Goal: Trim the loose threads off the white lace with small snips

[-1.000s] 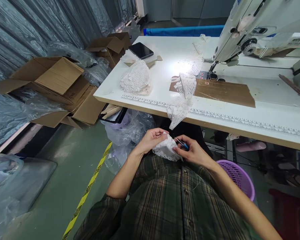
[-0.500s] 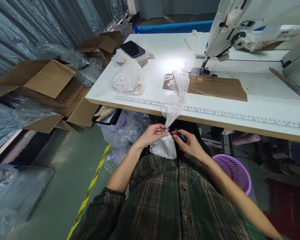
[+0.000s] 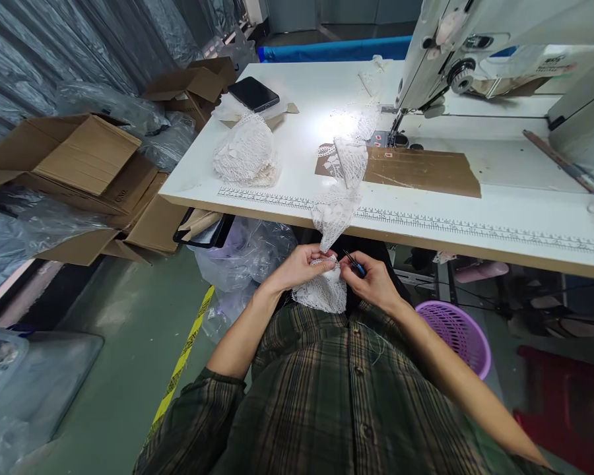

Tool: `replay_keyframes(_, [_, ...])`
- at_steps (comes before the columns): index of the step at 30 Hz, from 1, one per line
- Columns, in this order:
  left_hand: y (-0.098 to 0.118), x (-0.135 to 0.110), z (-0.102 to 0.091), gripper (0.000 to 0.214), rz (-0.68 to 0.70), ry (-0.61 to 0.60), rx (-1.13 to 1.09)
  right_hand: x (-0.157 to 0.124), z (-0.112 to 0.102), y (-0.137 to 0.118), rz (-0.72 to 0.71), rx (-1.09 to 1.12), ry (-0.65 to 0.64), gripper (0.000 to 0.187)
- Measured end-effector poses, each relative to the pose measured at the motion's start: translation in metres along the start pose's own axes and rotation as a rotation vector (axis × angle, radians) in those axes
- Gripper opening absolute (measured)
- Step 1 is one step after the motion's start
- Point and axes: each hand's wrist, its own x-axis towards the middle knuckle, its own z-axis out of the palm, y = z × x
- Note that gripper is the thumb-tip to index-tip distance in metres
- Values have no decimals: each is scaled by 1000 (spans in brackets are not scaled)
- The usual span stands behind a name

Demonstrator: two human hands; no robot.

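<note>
A strip of white lace [image 3: 334, 214] runs from the table top over its front edge down to my lap. My left hand [image 3: 304, 267] is closed on it, pinching it between thumb and fingers just below the edge. My right hand [image 3: 373, 282] is closed around small blue-handled thread snips [image 3: 357, 266], whose dark tips point up and left. Its thumb and fingertip also meet the lace edge close to my left fingers. The lower lace piece [image 3: 321, 290] drapes over my lap, against the plaid shirt.
A sewing machine [image 3: 426, 72] stands on the white table [image 3: 188, 178], with a brown card strip [image 3: 426, 173] under its needle area. A lace pile [image 3: 247, 155] and a phone [image 3: 254, 94] lie to the left. Below right is a purple basket [image 3: 458, 336]; cardboard boxes [image 3: 89, 158] stand left.
My right hand has come slightly closer to my left, its fingertips now at the lace edge. The whole view has shifted a little; the left hand keeps its pinch.
</note>
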Motion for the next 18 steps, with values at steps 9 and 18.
replay_keyframes(9, [3,-8,17,29,4,68,-218,-3,6,-3,0,-8,82,11])
replay_keyframes(18, [0,-11,22,31,-27,99,-355,-5,2,0,105,221,-48,24])
